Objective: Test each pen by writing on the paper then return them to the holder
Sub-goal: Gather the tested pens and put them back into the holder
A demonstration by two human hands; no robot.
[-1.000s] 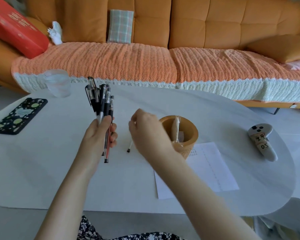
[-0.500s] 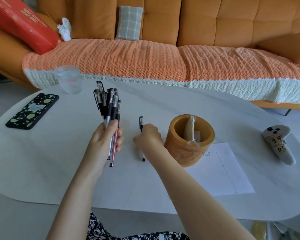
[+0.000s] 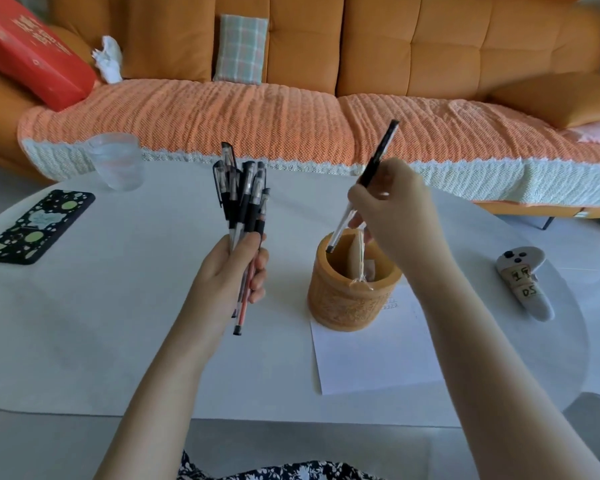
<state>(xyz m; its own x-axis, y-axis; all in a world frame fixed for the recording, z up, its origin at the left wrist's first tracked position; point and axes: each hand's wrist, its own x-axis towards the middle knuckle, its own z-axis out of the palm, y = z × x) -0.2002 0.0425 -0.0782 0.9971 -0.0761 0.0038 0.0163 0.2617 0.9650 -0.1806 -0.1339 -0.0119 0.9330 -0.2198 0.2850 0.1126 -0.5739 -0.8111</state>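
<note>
Slim pen [image 3: 376, 157], black cap, clear barrel: pinched by curled fingers of right hand [image 3: 395, 216], cap tilted toward 1 o'clock, tip at mouth of round carved wooden holder [image 3: 350, 303]. Flat white paper [image 3: 371, 358] under holder, spreading toward 5 o'clock. At holder's 9 o'clock, left hand [image 3: 229, 271] grips upright pen bundle [image 3: 245, 199]. Smooth white oval table [image 3: 118, 306].

At frame centre my left grip [image 3: 229, 271] holds a bundle of pens [image 3: 245, 202] upright above the desk [image 3: 118, 306]. Right of it, my right grip [image 3: 395, 216] pinches one tilted pen [image 3: 378, 157], tip at the mouth of the wooden holder [image 3: 347, 306], which stands on the paper [image 3: 371, 362].
</note>
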